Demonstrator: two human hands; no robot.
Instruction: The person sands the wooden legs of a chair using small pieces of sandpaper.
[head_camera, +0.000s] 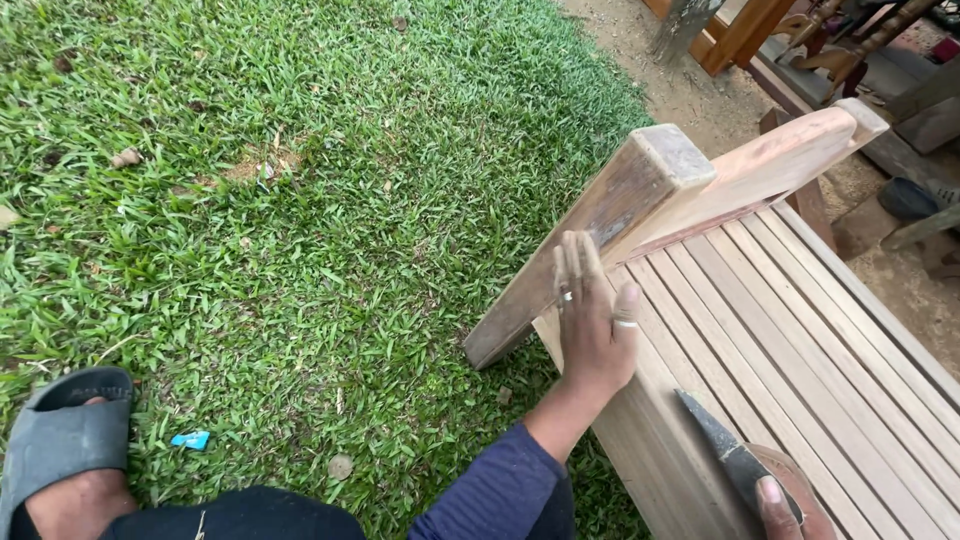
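My left hand (592, 325) lies spread flat against the wooden bench (800, 330) leg (590, 235), steadying it, while my right hand (785, 505), near, pinches a dark blade (722, 450) over the slats.

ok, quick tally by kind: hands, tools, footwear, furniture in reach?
Hands: 2, left hand flat on the wooden bench, right hand on a dark blade
Tools: 1, that blade
Sandals: 1, grey sandal on the grass
Benches: 1
Total: 5
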